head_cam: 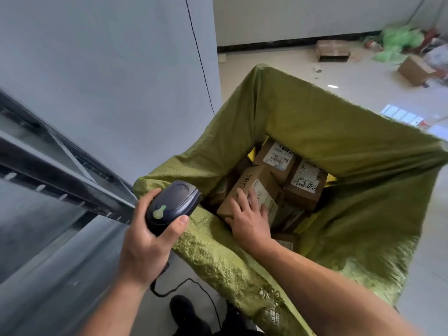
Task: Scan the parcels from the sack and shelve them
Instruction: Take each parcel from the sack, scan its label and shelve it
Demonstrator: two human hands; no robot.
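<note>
**Station status: one sack, two hands, one scanner**

1. Sack (315, 132): one, green woven, standing with its mouth wide open. The near rim is folded outward and frayed, and the far wall stands higher than the near one.

2. Parcels inside the sack: three brown cardboard boxes show plainly.
   - The printed parcel (254, 180) lies tilted near the sack's near-left wall.
   - The labelled parcel (276, 158) sits against the far wall.
   - The handwritten parcel (305, 187) sits toward the right wall.
   - Parts of more boxes show beneath these; I cannot tell how many.

3. My right hand (249, 221): reaches over the sack's near rim. Its fingers are spread and laid flat on top of the printed parcel, with the thumb at the parcel's near edge.

4. My left hand (145, 243): fingers and thumb are wrapped round the handle of the scanner (173, 204). The scanner head overhangs the sack's near-left rim. One cable (194, 284) trails from the handle to the floor, near side of the sack.

5. Shelf frame (60, 180): one, grey metal, just left of the sack.

6. Room to move: bare floor lies beyond the sack's far wall. Farther on are two loose boxes (332, 50) and one green plastic heap (400, 40), well apart from the sack.
</note>
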